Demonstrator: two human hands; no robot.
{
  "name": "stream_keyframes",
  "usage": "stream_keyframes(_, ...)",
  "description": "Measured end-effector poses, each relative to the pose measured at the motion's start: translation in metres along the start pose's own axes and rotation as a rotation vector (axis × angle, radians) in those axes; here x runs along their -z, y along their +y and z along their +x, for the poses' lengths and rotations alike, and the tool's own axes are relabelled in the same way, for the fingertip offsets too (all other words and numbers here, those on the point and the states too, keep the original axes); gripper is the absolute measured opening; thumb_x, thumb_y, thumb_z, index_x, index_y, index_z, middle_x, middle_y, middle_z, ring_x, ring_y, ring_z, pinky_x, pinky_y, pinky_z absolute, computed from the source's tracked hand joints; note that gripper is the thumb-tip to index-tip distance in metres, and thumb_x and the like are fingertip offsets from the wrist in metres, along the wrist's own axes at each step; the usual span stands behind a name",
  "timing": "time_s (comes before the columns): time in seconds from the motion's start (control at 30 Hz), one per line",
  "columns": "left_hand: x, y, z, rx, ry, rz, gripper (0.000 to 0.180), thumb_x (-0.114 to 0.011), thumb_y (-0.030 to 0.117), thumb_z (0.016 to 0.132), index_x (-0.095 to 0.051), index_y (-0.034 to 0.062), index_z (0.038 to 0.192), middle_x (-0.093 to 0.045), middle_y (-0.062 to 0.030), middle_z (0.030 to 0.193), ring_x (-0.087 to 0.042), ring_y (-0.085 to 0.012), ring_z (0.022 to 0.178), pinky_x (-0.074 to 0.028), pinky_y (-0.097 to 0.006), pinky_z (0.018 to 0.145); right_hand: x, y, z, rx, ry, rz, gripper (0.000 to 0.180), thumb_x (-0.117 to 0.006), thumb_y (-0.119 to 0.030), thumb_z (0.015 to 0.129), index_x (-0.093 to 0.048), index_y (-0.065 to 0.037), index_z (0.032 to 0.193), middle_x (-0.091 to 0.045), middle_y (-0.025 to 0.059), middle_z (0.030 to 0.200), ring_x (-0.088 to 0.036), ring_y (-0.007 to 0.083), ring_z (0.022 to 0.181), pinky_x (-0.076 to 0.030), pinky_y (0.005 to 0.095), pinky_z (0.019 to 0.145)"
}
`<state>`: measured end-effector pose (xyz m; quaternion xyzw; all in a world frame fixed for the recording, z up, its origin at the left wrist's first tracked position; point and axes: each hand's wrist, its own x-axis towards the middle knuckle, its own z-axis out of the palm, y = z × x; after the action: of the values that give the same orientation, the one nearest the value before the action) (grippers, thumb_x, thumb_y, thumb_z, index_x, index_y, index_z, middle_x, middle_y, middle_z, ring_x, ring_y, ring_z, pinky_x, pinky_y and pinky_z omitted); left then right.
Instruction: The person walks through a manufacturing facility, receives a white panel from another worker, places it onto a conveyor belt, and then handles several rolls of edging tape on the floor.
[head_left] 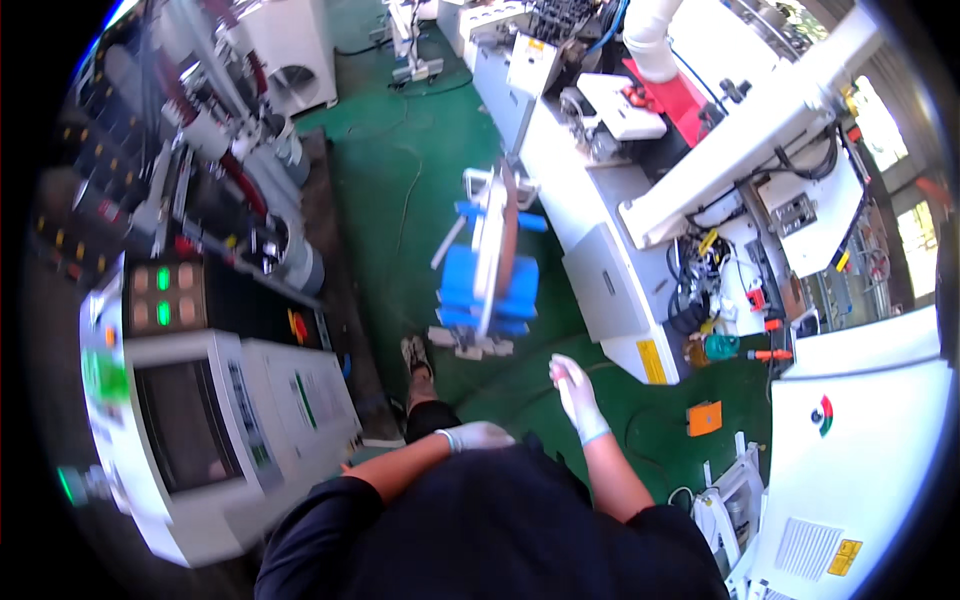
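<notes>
My left hand (482,436), in a white glove, is held against the front of my dark shirt. The shirt hides its fingers in part, so their pose and anything in them cannot be told. My right hand (578,397), also white-gloved, reaches forward over the green floor with its fingers loosely stretched, and no object shows in it. Ahead of both hands stands a small wheeled stool or cart (488,270) with blue panels and a brown strip along its top. It is blurred, and neither hand touches it.
A white machine with a dark screen (190,425) stands at the left. Along the right runs a white workbench (612,280) bearing cables and tools. A white cabinet (860,430) is at the near right. An orange box (704,418) and thin cables lie on the floor.
</notes>
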<state>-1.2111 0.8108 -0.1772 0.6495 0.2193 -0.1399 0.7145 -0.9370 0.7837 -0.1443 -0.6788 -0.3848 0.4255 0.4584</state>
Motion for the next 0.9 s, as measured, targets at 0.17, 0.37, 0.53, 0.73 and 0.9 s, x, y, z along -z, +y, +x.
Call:
stream_keyframes(0.17, 0.107, 0.020, -0.002, 0.019, -0.353, 0.105, 0.078, -0.041, 0.064, 0.102, -0.062, -0.0070, 0.129, -0.059, -0.0251, 0.139, -0.053, -0.0367, 0.132, -0.037, -0.041, 0.113, -0.060, -0.085, 0.031, -0.443, 0.340, 0.470, 0.061, -0.053, -0.047, 0.103, -0.043, -0.008, 0.148, -0.055, 0.0214, 0.141, -0.059, 0.0342, 0.122, -0.049, 0.0453, 0.102)
stream_keyframes(0.37, 0.220, 0.066, -0.018, -0.022, -0.507, 0.372, 0.080, -0.035, 0.064, 0.103, -0.064, -0.0075, 0.125, -0.061, -0.0256, 0.136, -0.055, -0.0382, 0.129, -0.039, -0.043, 0.111, -0.108, -0.128, 0.065, -0.341, 0.476, 0.122, 0.065, -0.044, -0.056, 0.105, -0.043, -0.008, 0.150, -0.049, 0.0137, 0.145, -0.052, 0.0284, 0.128, -0.046, 0.0441, 0.102)
stream_keyframes(0.53, 0.328, 0.119, -0.073, -0.071, -0.251, 0.215, 0.069, -0.037, 0.059, 0.104, -0.069, -0.0001, 0.120, -0.066, -0.0219, 0.128, -0.061, -0.0369, 0.120, -0.042, -0.044, 0.106, -0.119, -0.113, 0.089, -0.176, 0.517, -0.083, 0.059, -0.039, -0.043, 0.110, -0.044, 0.003, 0.146, -0.051, 0.0152, 0.145, -0.051, 0.0265, 0.130, -0.038, 0.0356, 0.112)
stream_keyframes(0.73, 0.419, -0.009, -0.127, 0.397, 0.445, 0.320, 0.053, -0.048, 0.051, 0.096, -0.074, 0.0063, 0.106, -0.072, -0.0196, 0.113, -0.066, -0.0391, 0.109, -0.050, -0.047, 0.097, -0.157, -0.175, 0.112, -0.183, 0.521, -0.175, 0.060, -0.032, -0.043, 0.111, -0.042, 0.004, 0.147, -0.050, 0.0189, 0.146, -0.048, 0.0283, 0.134, -0.035, 0.0379, 0.113)
stream_keyframes(0.9, 0.473, -0.183, -0.179, 0.574, 0.887, 0.010, 0.053, -0.046, 0.042, 0.097, -0.070, -0.0039, 0.109, -0.068, -0.0291, 0.112, -0.062, -0.0447, 0.113, -0.047, -0.048, 0.100, -0.168, -0.166, 0.121, -0.183, 0.536, 0.034, 0.061, -0.030, -0.045, 0.111, -0.044, 0.004, 0.144, -0.051, 0.0171, 0.144, -0.050, 0.0260, 0.130, -0.036, 0.0384, 0.112)
